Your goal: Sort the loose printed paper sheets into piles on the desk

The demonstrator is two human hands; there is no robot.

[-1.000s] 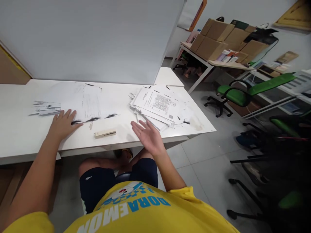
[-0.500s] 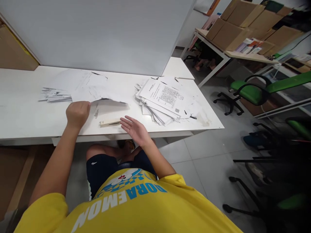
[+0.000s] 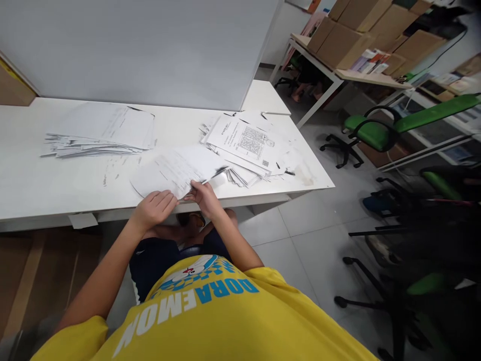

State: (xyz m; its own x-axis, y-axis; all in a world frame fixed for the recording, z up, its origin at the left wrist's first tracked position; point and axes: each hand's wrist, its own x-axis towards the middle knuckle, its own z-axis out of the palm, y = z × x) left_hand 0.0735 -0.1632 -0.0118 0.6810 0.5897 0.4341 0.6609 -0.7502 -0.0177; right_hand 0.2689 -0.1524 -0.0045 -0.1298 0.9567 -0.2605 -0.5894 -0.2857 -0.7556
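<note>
A printed sheet of paper (image 3: 169, 170) is held up over the front of the white table, slightly blurred. My left hand (image 3: 156, 210) is closed on its near edge. My right hand (image 3: 205, 198) pinches the same edge a little further right, thumb on top. Whether it is one sheet or more I cannot tell. To the left lies a stack of papers (image 3: 101, 128) with uneven edges. Another fanned pile of printed papers (image 3: 240, 140), its top page showing a large block code, lies just right of the held sheet.
The white table (image 3: 22, 185) has dark smudges on its surface. A tall pale panel (image 3: 143, 50) stands along its back. A cardboard box (image 3: 15, 87) is at the far left. Green chairs (image 3: 376, 131) and a desk with cardboard boxes (image 3: 347, 42) stand to the right.
My left hand has brought the sheet right and nearer, off the left stack. My right hand has gone from open to pinching its edge. The cream-coloured bar on the table is now hidden.
</note>
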